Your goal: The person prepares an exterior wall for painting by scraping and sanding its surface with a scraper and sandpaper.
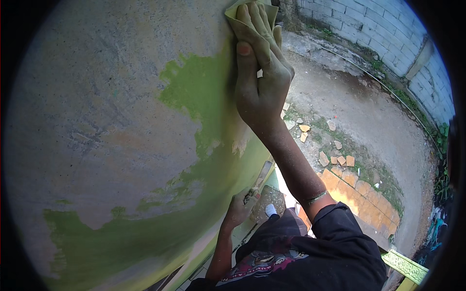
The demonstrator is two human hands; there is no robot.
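My right hand point(264, 69) is raised at the top centre, coated in pale dust, and presses a folded sheet of sandpaper point(236, 11) against the edge of a wall. Lower down, near my body, my left hand point(240, 209) grips a scraper with a flat blade point(264, 171), its blade end pointing up beside the wall. The wall point(145, 120) fills the left side; green paint shows in patches between rough, bare greyish areas. The working face of the sandpaper is hidden against the wall.
Below right lie orange tile paving point(349, 192) and loose broken tile pieces point(341, 160) on ground with grass. A concrete path point(364, 105) curves past a white block wall point(382, 29). A carved green ledge point(406, 265) is at the lower right. My foot rests on a speckled surface point(267, 198).
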